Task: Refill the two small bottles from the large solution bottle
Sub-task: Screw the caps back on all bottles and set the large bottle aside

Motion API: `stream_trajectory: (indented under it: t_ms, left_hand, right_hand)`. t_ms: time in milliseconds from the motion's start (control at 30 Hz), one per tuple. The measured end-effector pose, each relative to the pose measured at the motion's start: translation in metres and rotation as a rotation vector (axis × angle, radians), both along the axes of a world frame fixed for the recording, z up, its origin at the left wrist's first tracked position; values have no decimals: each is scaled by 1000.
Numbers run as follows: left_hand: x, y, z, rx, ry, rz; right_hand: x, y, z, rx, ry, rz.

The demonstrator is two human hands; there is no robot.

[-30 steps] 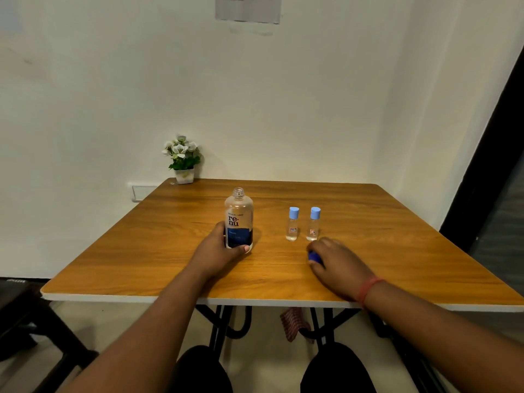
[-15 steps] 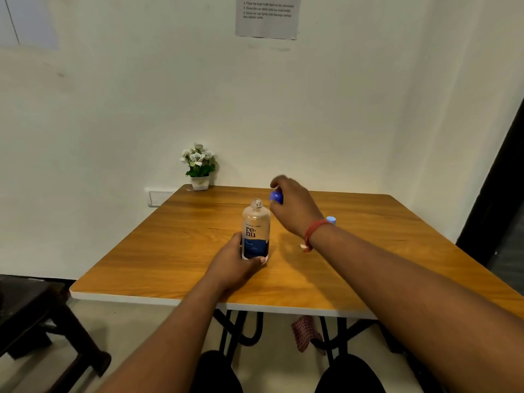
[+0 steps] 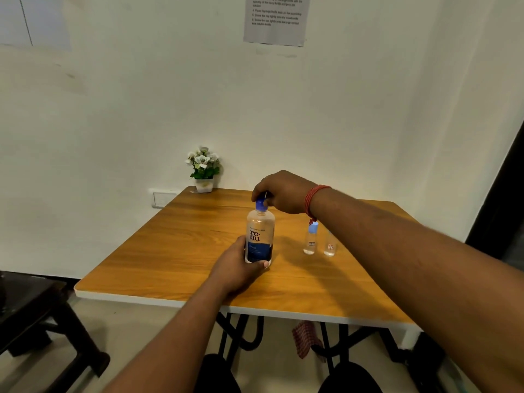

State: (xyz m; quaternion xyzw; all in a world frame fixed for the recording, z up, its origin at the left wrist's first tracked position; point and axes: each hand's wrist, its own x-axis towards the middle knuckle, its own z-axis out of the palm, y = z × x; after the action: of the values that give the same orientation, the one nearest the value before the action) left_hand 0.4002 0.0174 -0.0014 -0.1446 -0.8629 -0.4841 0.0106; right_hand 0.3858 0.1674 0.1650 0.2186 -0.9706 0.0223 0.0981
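Your square wooden table [image 3: 198,251] has bare room from 7 to 11 o'clock of the tall clear large bottle with a dark blue label [image 3: 259,239], upright near its middle. Your left hand [image 3: 241,268] wraps its base; your right hand [image 3: 283,191] pinches the blue cap [image 3: 261,205] on its neck. At 3 o'clock stand two small clear bottles [image 3: 310,241], the right one's top hidden behind your forearm.

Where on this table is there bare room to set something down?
Bare wood lies left of the large solution bottle out to the table's left edge, and behind it toward the flower pot. It is crowded mid-table: both hands are on that bottle, with the two small bottles just right.
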Motion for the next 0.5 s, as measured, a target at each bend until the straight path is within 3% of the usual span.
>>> stream_trajectory:
  t_ms: [500]
  left_hand:
    - [0,1,1,-5,-4,9]
  right_hand:
    - [0,-14,6,203,29,-11]
